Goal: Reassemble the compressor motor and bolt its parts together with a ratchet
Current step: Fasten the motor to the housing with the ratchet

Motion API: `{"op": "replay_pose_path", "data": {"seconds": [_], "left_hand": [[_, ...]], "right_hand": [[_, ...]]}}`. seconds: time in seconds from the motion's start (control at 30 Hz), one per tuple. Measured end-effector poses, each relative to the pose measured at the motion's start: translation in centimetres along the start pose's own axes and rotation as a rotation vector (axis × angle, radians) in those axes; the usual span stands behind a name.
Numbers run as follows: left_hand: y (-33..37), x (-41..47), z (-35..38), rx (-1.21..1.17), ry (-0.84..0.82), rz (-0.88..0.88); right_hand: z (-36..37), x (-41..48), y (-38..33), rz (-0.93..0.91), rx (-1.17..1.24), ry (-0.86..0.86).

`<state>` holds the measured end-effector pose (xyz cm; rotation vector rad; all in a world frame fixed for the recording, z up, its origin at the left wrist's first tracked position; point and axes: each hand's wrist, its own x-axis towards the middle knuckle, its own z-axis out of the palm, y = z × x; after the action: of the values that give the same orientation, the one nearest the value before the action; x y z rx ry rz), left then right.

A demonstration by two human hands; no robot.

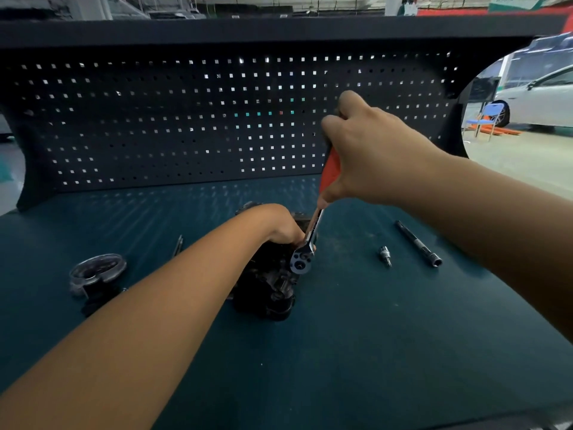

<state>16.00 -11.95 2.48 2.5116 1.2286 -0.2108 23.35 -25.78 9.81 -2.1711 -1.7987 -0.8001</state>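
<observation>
The compressor motor (266,293), a dark casting, sits mid-bench on the blue bench top (372,352). Its long axis seems to run roughly from 12 to 6 o'clock, though its dark bulk hides the detail. The right hand (372,150) is clenched around the red grip of the ratchet (310,240). The left hand (279,225) curls its fingers down over the motor's upper part and holds it, fingertips right beside the ratchet head. The ratchet's long axis runs from its head at 7 o'clock, on the motor's right-hand top, up to the handle at 1 o'clock. The step appears to be tightening a bolt. To do it well, I judge, the head should stay square on the bolt, the casting should be pinned against turning, and the handle should sweep in short, even arcs. A loose bit (385,256) and an extension bar (418,243) lie at 3 o'clock from the motor, and a round cover (96,271) at 9 o'clock.
</observation>
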Motion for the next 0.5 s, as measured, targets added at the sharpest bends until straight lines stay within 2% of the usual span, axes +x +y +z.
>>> {"op": "replay_pose_path", "data": {"seconds": [0.23, 0.5], "left_hand": [[1.7, 0.0, -1.0, 0.201, -0.222, 0.053], [1.8, 0.3, -1.4, 0.268, -0.220, 0.050]], "right_hand": [[-0.1, 1.1, -0.7, -0.049, 0.007, -0.004], [1.0, -1.0, 1.3, 0.091, 0.097, 0.070]]}}
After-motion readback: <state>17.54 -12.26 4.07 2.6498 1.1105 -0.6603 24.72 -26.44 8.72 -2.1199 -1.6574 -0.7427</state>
